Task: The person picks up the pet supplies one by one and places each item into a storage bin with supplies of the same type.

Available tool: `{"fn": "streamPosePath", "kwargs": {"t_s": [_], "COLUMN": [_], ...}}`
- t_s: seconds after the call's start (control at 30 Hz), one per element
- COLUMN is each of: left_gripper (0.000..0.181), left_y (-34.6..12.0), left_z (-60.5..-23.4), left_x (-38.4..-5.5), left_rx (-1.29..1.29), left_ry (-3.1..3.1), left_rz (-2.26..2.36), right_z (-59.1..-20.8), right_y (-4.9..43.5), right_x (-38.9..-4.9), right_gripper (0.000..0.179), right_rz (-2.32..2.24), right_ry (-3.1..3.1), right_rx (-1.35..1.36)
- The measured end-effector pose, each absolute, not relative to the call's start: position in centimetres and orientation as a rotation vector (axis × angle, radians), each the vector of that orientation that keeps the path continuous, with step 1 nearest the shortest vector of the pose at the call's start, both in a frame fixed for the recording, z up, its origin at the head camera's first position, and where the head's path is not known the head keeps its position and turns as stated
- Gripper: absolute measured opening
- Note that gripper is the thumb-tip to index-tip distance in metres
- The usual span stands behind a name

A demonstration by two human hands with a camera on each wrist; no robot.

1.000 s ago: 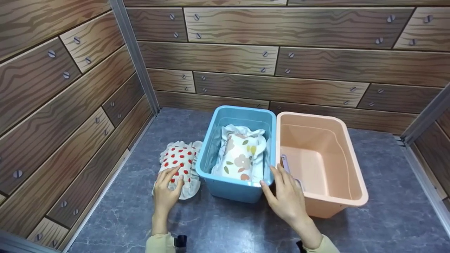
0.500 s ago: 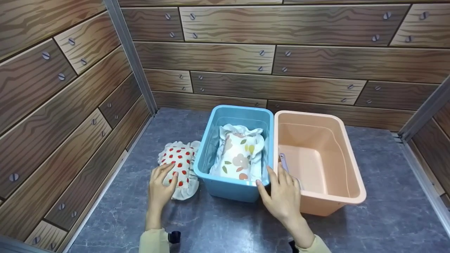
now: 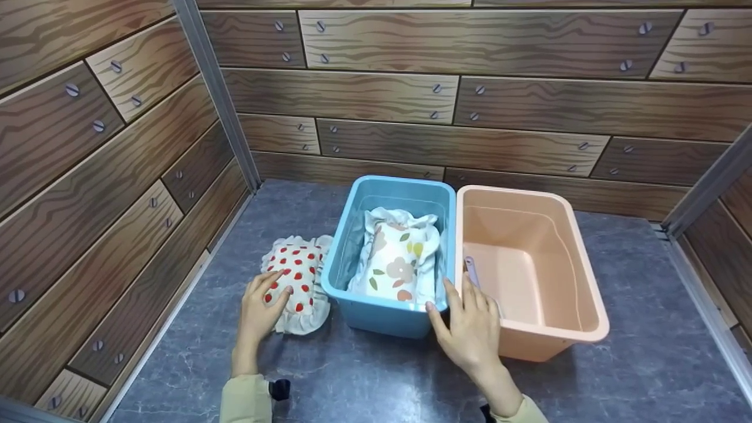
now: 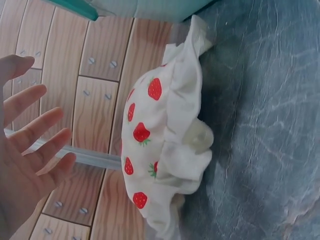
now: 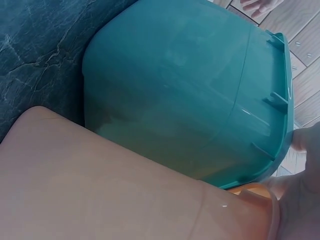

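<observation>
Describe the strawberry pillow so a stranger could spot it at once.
Find the blue bin beside the peach bin. Just left of it, on the dark surface, lies a frilled white pillow. Red strawberries cover it, unlike the flowered pillow inside the blue bin.

Strawberry cushion (image 3: 302, 264): matt cloth (crinkled at edges). Blue bin (image 3: 382, 317), peach bin (image 3: 534, 345): smooth plastic. Floor (image 3: 364, 382): glossy.

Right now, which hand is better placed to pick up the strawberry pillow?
Probably the left hand: it is open, just above the strawberry pillow. The right hand is farther away, at the blue tub's rim.
</observation>
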State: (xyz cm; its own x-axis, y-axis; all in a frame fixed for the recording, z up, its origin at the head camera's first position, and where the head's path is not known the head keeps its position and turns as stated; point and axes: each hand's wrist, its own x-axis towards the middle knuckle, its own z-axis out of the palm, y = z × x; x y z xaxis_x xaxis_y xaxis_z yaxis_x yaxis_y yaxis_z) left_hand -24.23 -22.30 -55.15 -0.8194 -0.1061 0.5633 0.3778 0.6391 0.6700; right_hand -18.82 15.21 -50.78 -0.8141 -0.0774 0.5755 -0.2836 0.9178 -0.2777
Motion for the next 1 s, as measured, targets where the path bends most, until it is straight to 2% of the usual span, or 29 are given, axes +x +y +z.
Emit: {"fn": "streamPosePath", "kwargs": {"t_s": [1.0], "left_gripper": [0.044], "left_y": [-24.7], "left_z": [-57.0], "left_x": [-26.4], "left_rx": [-0.034], "left_ry": [-2.416], "left_rz": [-1.135], "right_z": [-51.3], "right_y": [15.4], "right_x": [-19.1], "right_gripper": [0.057], "right_rz": [0.439], "right_ry": [-2.368], "right_rx": [0.313]}}
